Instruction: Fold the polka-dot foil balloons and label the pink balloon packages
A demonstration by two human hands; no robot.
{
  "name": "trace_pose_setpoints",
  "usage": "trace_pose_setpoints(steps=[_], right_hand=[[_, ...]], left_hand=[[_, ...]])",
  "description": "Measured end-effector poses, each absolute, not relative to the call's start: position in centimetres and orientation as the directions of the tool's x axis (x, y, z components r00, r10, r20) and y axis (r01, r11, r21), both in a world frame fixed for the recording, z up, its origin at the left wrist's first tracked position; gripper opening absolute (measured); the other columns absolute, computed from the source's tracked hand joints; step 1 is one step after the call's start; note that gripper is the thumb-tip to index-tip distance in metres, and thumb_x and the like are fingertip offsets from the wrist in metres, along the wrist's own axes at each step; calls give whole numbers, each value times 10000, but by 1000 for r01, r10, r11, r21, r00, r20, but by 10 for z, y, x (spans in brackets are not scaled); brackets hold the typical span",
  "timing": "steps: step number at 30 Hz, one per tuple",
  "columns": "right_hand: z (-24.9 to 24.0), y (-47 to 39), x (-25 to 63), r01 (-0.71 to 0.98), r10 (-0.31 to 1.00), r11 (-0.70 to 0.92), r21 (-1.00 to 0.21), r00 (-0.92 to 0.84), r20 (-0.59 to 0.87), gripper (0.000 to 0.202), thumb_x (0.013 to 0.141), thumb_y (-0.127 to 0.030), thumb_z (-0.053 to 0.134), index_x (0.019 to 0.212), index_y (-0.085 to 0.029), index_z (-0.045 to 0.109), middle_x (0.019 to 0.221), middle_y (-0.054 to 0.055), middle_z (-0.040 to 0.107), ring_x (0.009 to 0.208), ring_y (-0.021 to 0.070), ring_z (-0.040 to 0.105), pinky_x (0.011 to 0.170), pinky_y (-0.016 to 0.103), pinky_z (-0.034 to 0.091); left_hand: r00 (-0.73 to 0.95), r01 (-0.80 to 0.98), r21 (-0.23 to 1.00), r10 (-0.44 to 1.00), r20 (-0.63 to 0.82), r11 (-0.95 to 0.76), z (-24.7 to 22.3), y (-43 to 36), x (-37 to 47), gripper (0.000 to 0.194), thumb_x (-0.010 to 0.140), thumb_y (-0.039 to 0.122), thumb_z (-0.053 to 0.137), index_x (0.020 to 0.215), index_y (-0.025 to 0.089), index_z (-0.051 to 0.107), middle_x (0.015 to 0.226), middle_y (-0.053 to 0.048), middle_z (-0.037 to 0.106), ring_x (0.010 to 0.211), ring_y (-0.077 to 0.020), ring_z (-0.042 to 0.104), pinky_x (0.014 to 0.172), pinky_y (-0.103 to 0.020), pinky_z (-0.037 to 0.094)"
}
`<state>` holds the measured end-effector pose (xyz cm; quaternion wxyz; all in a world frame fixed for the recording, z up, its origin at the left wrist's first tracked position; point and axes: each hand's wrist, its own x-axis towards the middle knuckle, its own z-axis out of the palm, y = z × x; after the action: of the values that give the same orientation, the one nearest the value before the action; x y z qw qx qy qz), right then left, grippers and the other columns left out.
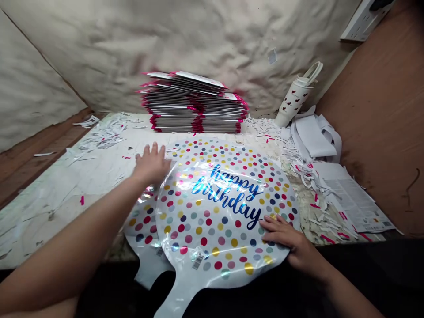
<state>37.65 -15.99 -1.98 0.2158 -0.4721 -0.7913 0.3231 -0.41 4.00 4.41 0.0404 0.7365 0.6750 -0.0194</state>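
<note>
A flat, round foil balloon with coloured dots and blue "happy birthday" lettering lies in front of me, its white tail hanging over the table's front edge. Partly under it, to the left, lies a second dotted foil balloon. My left hand, fingers spread, is at the upper left edge of the top balloon; whether it touches the foil I cannot tell. On the balloon's right side rests my right hand, its fingers stretched out over the dots.
Stacked pink-edged flat packets stand at the back of the worktable. A white tumbler with hearts leans at the back right, near crumpled white paper. Paper scraps litter both sides. A printed sheet lies by the brown side panel.
</note>
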Motion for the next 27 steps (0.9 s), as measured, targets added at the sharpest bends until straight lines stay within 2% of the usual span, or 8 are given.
trace_pose_setpoints(steps=[1,3,6,9,13,15,21,27], right_hand=[[-19,-160,376,599,901,313,-737,-432,32,401,752,-100,512,1093,-268,639,1252,66,563,1251,261,418,1066,573,203],[-16,-158,374,568,945,204,-797,-327,8,379,796,-135,475,1115,-261,634,1212,63,594,1224,250,455,1076,556,198],[-4,-152,368,457,984,1,-889,-157,-80,350,826,-195,459,1125,-238,636,1147,81,635,1135,253,543,1032,517,321],[6,-149,363,392,984,-26,-920,-152,-92,322,805,-210,512,1092,-227,657,1105,89,657,1067,259,591,959,472,430],[1,-153,365,462,960,217,-860,-262,101,177,763,-218,622,913,-248,712,924,55,718,971,250,641,1018,517,354],[-6,-155,369,500,939,295,-814,-310,150,146,774,-210,617,879,-255,708,893,44,719,996,238,630,1022,506,358],[-15,-145,397,661,937,275,-698,-346,42,460,769,-248,615,1224,-244,551,1353,92,464,1265,244,405,1045,452,344],[-1,-93,428,576,964,67,-814,-248,-97,227,802,-326,530,904,-210,696,1014,63,689,976,231,628,885,406,481]], left_hand=[[130,991,57,986,-109,-124,53,35,-18,668,882,414,345,1428,76,161,1497,-173,88,1357,-367,80,1052,-562,141],[481,873,251,820,-309,-418,68,11,-39,688,845,408,429,1429,141,180,1505,-81,141,1351,-335,133,1069,-457,195],[696,718,391,608,-383,-576,73,-41,-47,815,747,385,579,1424,328,129,1498,2,158,1351,-319,162,1048,-493,230],[696,699,389,694,-182,-600,56,-73,-38,534,776,347,546,1299,376,439,1410,6,375,1329,-312,258,1061,-552,147],[635,717,379,773,-10,-585,28,-76,-30,275,838,300,440,940,334,693,1082,3,674,1229,-246,449,1103,-486,105],[638,722,369,770,-25,-586,20,-73,-30,281,835,277,440,941,316,697,1097,-7,668,1197,-239,486,1103,-476,137],[756,620,541,618,-217,-568,14,-61,-48,359,855,284,441,1175,366,583,1323,3,495,1244,-240,431,1037,-401,341],[612,704,584,763,-211,-403,20,-25,-53,339,871,390,378,995,264,667,1265,-32,564,1149,-242,522,972,-351,408]])
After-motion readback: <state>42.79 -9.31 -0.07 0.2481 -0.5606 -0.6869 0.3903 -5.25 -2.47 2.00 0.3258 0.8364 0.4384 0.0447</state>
